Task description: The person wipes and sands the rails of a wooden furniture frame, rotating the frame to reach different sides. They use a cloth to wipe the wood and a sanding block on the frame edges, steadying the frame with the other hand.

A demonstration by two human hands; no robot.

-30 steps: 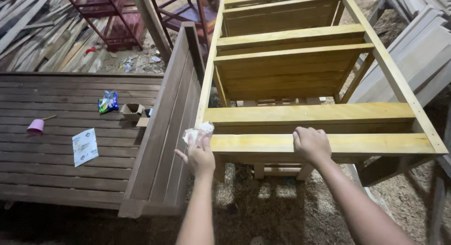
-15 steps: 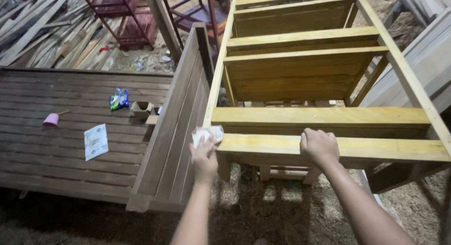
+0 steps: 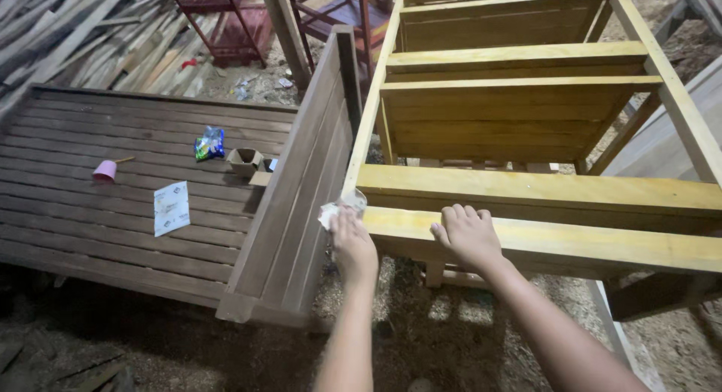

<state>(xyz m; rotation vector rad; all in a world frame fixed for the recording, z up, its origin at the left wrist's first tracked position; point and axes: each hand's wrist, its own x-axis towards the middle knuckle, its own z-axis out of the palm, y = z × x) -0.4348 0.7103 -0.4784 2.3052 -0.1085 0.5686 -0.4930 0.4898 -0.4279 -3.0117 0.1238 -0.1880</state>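
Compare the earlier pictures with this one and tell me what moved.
The left hand with its white cloth has stayed at the left corner of the yellow wooden frame, shifting only slightly. The right hand still rests flat on the front rail. The items on the dark slatted platform have not moved.

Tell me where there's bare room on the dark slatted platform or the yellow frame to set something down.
The dark slatted platform is bare along its near planks, below the white paper sheet, and at its far left behind the pink cup. Its right side is crowded by a blue-green packet and small cardboard box. The yellow frame rail is bare beyond the right hand; the left hand holds a cloth.
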